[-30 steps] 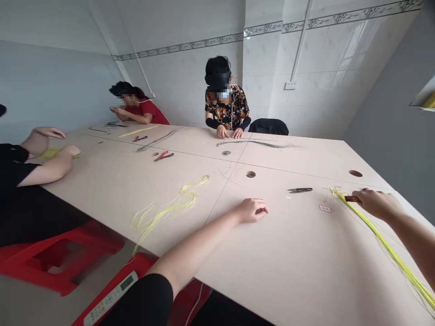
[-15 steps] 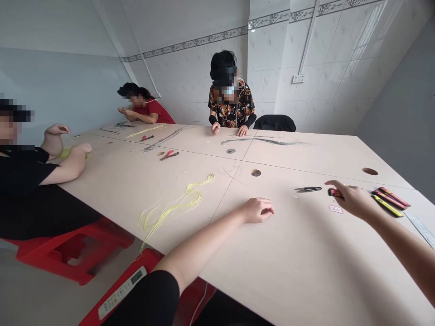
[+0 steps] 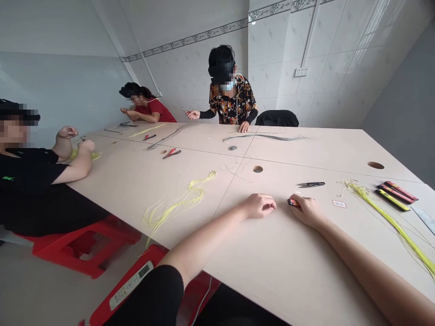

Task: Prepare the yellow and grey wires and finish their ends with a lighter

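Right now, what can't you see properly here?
In the head view:
part of the small black-and-red pack, covered by the right hand;
one end of the yellow strand bundle, cut off by the right edge;
print on the small white red-edged card, too small to read;
palm of the curled left hand, hidden by the hand itself.

Our right hand (image 3: 306,212) has carried its packet (image 3: 292,203) left from the yellow cords (image 3: 382,215) to just beside our left hand (image 3: 260,206), so those cords and the packs (image 3: 396,196), partly hidden earlier, now show at right. At the far side, a co-worker's hand (image 3: 194,115) has risen off the desk (image 3: 292,258), out to the left.
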The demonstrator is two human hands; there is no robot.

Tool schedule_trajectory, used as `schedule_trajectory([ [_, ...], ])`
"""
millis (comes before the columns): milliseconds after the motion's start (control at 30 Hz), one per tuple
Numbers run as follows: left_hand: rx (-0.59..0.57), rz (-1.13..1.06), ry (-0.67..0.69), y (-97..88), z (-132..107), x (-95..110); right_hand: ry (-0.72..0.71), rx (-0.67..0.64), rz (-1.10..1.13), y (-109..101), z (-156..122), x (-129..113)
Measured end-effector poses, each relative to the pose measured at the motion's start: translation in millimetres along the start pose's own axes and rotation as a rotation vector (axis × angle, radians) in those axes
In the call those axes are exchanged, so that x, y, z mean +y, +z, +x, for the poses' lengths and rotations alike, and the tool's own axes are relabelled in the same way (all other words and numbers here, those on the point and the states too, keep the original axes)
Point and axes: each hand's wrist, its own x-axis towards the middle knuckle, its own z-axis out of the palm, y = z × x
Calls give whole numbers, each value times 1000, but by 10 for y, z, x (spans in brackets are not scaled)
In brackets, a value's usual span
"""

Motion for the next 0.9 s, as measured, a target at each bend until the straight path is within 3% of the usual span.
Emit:
schedule_trajectory([
  [167,-9,177,10,-142,-3,-27,-25,-64,-73,-40,-24,-28],
  [233,35,283,-81,-273,-17,-64,-26,-72,-94,-41,-25,-36],
  [467,229,514,-915,-837,-181,-341,-29,-97,-113,-6,-22,11],
  [567,292,542,-1113,-996,-299,-494,-39,-109,-122,-9,-21,17],
  [700,350,543,-1202,-1064,-420,-660,-36,-129,-138,-38,-17,-8],
  [900,414,532,-1171,-1018,-471,-763,-18,-161,-140,-71,-18,-43],
])
